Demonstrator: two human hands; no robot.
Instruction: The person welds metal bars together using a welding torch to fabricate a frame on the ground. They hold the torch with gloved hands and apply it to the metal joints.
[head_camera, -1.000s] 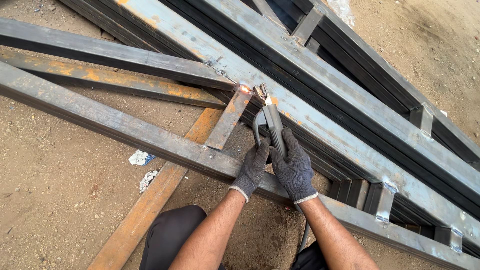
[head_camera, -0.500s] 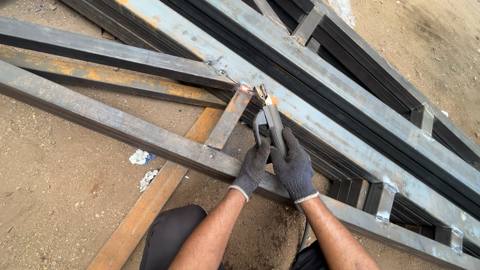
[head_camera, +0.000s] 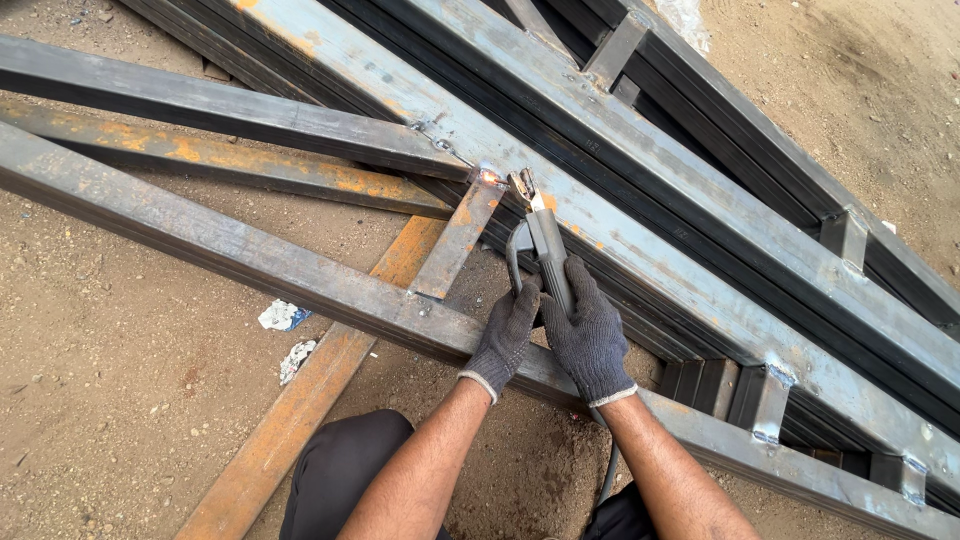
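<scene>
Both grey-gloved hands, left hand (head_camera: 503, 335) and right hand (head_camera: 587, 340), have their fingers clamped on the grey metal electrode holder (head_camera: 545, 250), its tip at the short rusty steel crosspiece (head_camera: 458, 238).

One cam only, head-worn, looking steeply down from above the person's own arms. Forearms enter from 6 o'clock; left hand (head_camera: 505, 330) and right hand (head_camera: 588, 335) sit just below centre, close to the lens. Steel frame (head_camera: 640, 215) runs diagonally from 10 to 4 o'clock, filling most of the view. Sandy ground (head_camera: 110, 400) shows at 8 o'clock and at 2 o'clock. No 2nd view to overlap with.
</scene>
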